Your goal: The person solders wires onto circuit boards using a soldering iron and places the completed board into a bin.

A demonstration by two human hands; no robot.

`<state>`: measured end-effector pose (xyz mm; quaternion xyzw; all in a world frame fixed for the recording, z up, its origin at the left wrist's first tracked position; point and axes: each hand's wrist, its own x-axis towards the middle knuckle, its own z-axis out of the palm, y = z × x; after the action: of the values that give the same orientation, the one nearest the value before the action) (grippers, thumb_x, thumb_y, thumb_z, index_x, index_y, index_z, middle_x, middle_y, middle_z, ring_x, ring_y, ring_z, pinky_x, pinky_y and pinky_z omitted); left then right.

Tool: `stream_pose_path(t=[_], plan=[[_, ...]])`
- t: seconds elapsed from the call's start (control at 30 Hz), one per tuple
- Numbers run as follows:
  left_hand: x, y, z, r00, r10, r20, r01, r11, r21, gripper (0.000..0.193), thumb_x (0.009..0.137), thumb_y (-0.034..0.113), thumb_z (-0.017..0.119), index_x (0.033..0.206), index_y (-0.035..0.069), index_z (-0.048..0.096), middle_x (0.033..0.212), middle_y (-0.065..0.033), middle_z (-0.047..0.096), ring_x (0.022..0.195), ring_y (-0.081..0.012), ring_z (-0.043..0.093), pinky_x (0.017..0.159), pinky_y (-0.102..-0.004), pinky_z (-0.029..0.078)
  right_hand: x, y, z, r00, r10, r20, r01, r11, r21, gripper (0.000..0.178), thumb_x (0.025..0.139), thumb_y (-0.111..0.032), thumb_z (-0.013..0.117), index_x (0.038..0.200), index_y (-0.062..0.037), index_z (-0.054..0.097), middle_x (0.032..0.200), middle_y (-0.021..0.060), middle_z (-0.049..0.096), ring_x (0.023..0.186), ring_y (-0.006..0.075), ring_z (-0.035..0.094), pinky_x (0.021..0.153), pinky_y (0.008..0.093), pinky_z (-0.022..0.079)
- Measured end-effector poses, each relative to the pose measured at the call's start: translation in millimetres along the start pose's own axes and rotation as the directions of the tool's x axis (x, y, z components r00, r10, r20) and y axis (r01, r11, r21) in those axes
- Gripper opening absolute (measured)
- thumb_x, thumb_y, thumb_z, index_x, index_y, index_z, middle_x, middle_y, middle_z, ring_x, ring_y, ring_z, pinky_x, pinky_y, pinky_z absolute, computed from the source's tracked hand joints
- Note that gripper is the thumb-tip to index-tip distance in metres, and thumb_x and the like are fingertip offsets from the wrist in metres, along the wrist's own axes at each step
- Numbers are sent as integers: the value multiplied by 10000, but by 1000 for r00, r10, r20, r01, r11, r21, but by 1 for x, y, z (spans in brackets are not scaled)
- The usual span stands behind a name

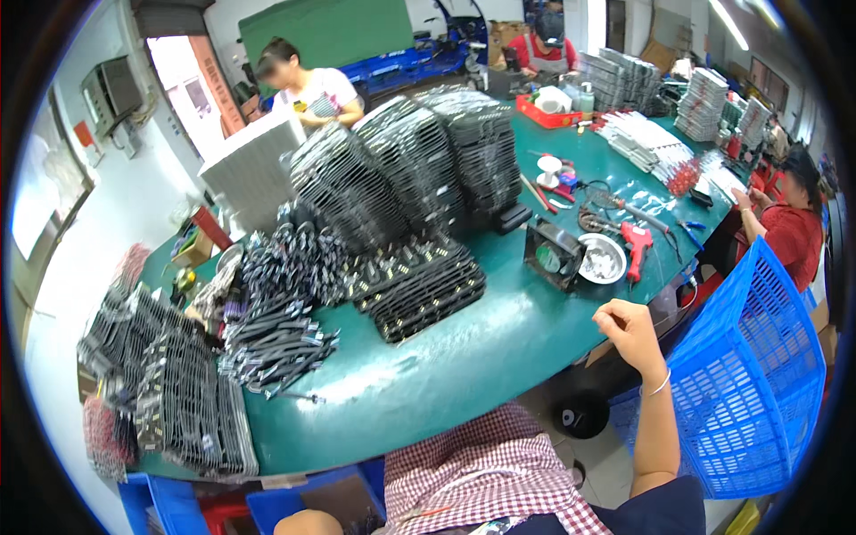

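My right hand (629, 332) is raised beside the table's near right edge. Its fingers are curled in, and I see nothing in them. A thin bracelet circles the wrist. Nearest to it on the green table (428, 357) are a red glue gun (636, 250), a metal bowl (603, 259) of small white pieces and a small black fan (553, 254). Bare skin, perhaps part of my left arm (308, 522), shows at the lower edge; the left hand itself is out of sight. A checked apron (481, 464) covers my lap.
Tall stacks of black slatted parts (401, 165) fill the table's middle, with bundled black cables (276, 339) to their left. A large blue basket (740, 383) stands right of my arm. Pliers (691, 234) lie near the right edge. Other people sit around the table.
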<state>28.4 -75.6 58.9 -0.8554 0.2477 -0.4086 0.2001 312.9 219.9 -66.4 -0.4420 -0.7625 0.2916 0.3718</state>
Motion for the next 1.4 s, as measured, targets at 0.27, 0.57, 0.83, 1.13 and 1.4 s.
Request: stream_pose_path(t=[0.27,0.57,0.83,1.13,1.4], plan=[[-98,22,8,182,-794,580,550,-407,-729,394,1002,314,494,1143,-26,635,1158,-181,644,1096,-282,607,952,-398,481,32,1,87,715,-258,649,248,963,108,438,936,-217,604,1288,32,527,1227,192,617,1102,287,610,976,385,463],[-404,-29,12,-719,-422,-552,655,-677,-336,669,1008,413,342,1485,-45,242,1577,-237,170,1477,-332,125,1175,-437,170,226,22,255,943,68,327,58,931,-360,659,988,-476,365,1383,45,444,1476,239,391,1413,376,302,1124,599,224],[-361,-50,37,-659,-512,-550,651,-755,-77,587,981,237,371,1496,-18,247,1596,-199,149,1494,-343,46,1149,-587,-28,203,-7,255,975,170,143,-214,887,409,385,911,-185,525,1149,114,569,1088,138,654,986,225,608,881,313,460],[-233,47,79,-637,-623,-454,762,-599,-247,671,890,69,494,1479,-86,214,1550,-255,227,1461,-362,188,1184,-391,142,41,-7,183,919,304,251,-392,765,511,346,883,15,538,1227,-2,502,893,26,630,800,87,580,742,240,471],[-292,31,49,-499,-646,-578,807,-590,-37,723,915,117,516,1499,-80,138,1560,-262,188,1466,-343,166,1195,-375,131,91,9,197,941,-337,33,339,934,-111,456,909,-49,515,1349,51,449,1401,239,449,1329,370,406,1135,422,289]])
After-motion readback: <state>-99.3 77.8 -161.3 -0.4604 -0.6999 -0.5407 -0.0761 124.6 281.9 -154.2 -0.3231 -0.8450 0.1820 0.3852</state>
